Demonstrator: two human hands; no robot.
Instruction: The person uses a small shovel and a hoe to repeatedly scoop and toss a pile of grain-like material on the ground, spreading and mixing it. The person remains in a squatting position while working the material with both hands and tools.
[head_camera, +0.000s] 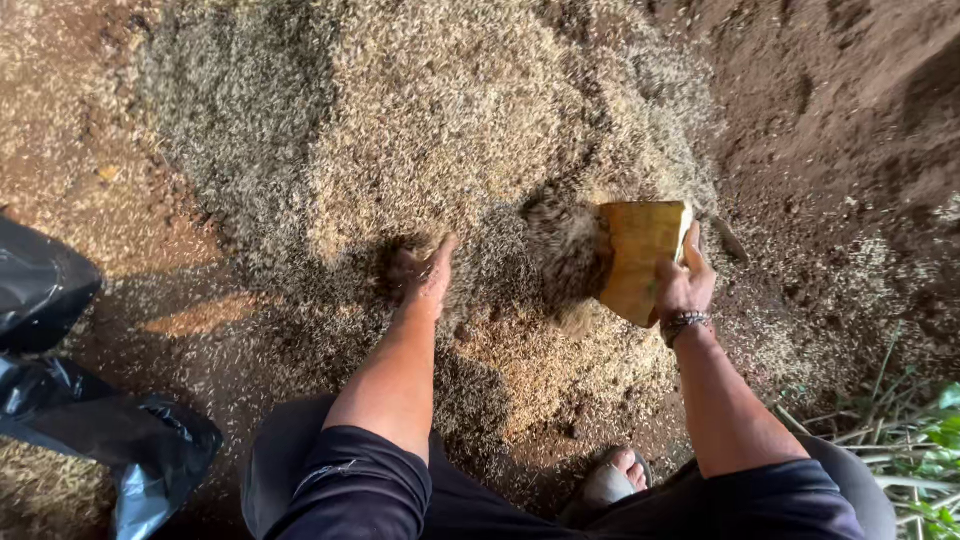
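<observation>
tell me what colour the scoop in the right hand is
Yellow-tan, worn; the scoop in the right hand shows best in the head view.

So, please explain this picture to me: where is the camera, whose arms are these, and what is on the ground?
There is one picture, taken by a camera worn on a person's head, looking down at their own arms. On the bare earth lies a big heap of husks, like dry grain chaff. The left hand pushes into the heap with open fingers. The right hand, with a bracelet on the wrist, grips a yellow container tilted against the husks. A black plastic bag lies at the left, and one sandalled foot shows below.
</observation>
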